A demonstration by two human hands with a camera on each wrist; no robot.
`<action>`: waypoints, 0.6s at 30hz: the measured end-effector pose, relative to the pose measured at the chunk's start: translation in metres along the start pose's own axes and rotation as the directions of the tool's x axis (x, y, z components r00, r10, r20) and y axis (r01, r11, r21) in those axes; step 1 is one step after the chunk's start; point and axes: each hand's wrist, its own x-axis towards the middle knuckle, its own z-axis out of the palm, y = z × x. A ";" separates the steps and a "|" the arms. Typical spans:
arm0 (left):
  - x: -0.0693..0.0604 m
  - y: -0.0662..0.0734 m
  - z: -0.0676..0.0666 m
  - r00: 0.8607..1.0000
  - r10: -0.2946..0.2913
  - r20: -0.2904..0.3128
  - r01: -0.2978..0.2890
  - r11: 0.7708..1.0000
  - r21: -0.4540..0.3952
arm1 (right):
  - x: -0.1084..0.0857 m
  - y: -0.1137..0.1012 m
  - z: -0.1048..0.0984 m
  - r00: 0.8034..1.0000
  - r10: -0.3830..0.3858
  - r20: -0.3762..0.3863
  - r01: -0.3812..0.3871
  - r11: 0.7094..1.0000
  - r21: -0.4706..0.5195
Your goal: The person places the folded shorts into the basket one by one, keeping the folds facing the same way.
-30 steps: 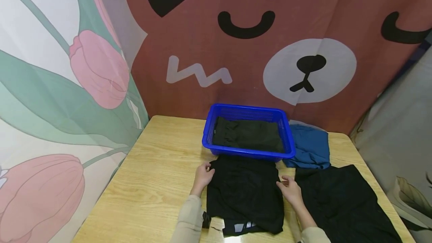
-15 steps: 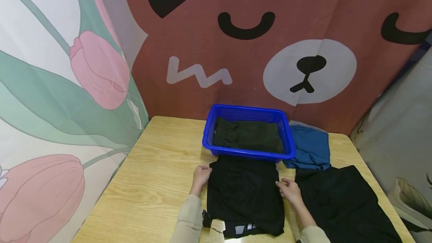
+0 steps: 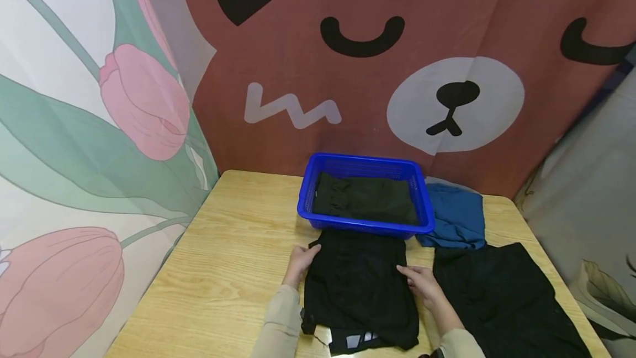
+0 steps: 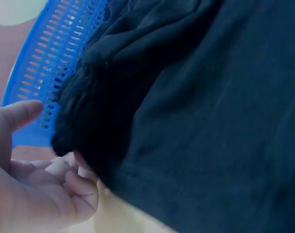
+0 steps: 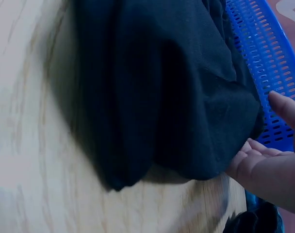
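A folded black garment (image 3: pixel 360 286) lies in front of the blue basket, its far edge gathered and a light print showing on the layer at its near end. My left hand (image 3: pixel 300 263) holds its left edge near the far corner; in the left wrist view the fingers curl beneath the cloth, the thumb standing apart. At the opposite edge, my right hand (image 3: pixel 424 285) has its fingertips under the fabric, which hangs in folds in the right wrist view. The fingertips beneath the cloth are partly hidden.
A blue plastic basket (image 3: pixel 367 226) with a folded dark green garment (image 3: pixel 367 198) inside stands at the back. Right of it lies blue folded cloth (image 3: pixel 454 214), and nearer, another black garment (image 3: pixel 507 297). All rest on a wooden table (image 3: pixel 238 236) against a bear-print curtain (image 3: pixel 298 70).
Both hands have moved inward over the side edges of the black garment, the right more clearly. The basket and other clothes stay where they were.
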 end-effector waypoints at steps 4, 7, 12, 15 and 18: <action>0.000 -0.003 0.003 0.999 -0.031 0.041 0.034 0.997 -0.070 | 0.001 0.001 0.001 0.997 -0.019 0.070 0.016 0.999 0.049; -0.001 -0.003 0.005 0.998 -0.025 0.057 0.028 0.998 -0.063 | 0.002 0.001 0.001 0.990 -0.051 0.132 0.046 0.998 0.042; -0.006 0.003 0.006 0.995 -0.025 0.096 0.028 0.999 -0.032 | 0.003 0.004 0.000 0.964 -0.098 0.245 0.093 0.995 0.035; -0.007 0.002 0.006 0.993 -0.029 0.115 0.029 1.000 0.000 | 0.002 0.004 0.000 0.958 -0.109 0.265 0.110 0.994 0.011; -0.009 0.001 0.007 0.993 -0.023 0.119 0.019 0.999 0.040 | 0.001 0.003 0.002 0.957 -0.114 0.268 0.127 0.991 -0.035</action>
